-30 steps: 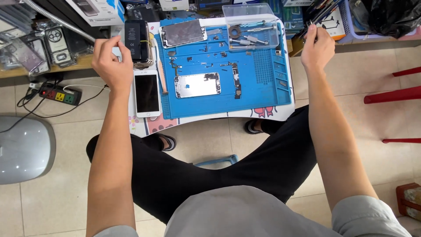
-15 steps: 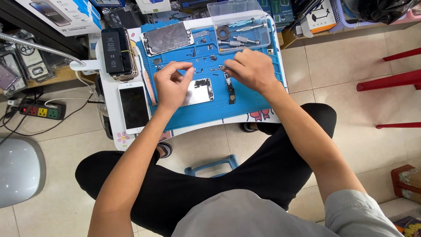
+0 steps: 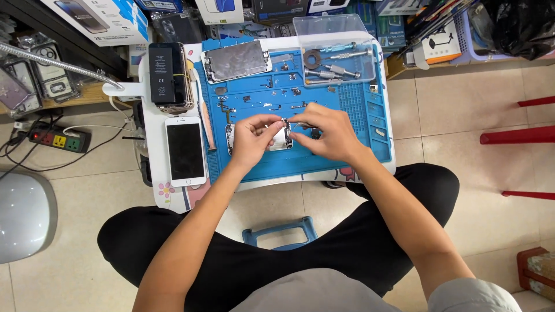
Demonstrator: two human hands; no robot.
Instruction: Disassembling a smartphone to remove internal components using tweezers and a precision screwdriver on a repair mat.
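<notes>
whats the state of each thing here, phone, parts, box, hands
white smartphone: flat, screen dark
opened silver phone frame: on blue silicone mat, held by both hands
left hand: fingers gripping frame
right hand: fingers pinching at frame's top edge
clear plastic box: open, screwdrivers inside
black battery: flat, loose

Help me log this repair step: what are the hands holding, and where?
Both hands, left hand and right hand, pinch the opened phone housing at its upper end.

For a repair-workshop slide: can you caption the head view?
Left hand and right hand meet over an opened phone chassis on a blue repair mat, a white phone alongside.
</notes>
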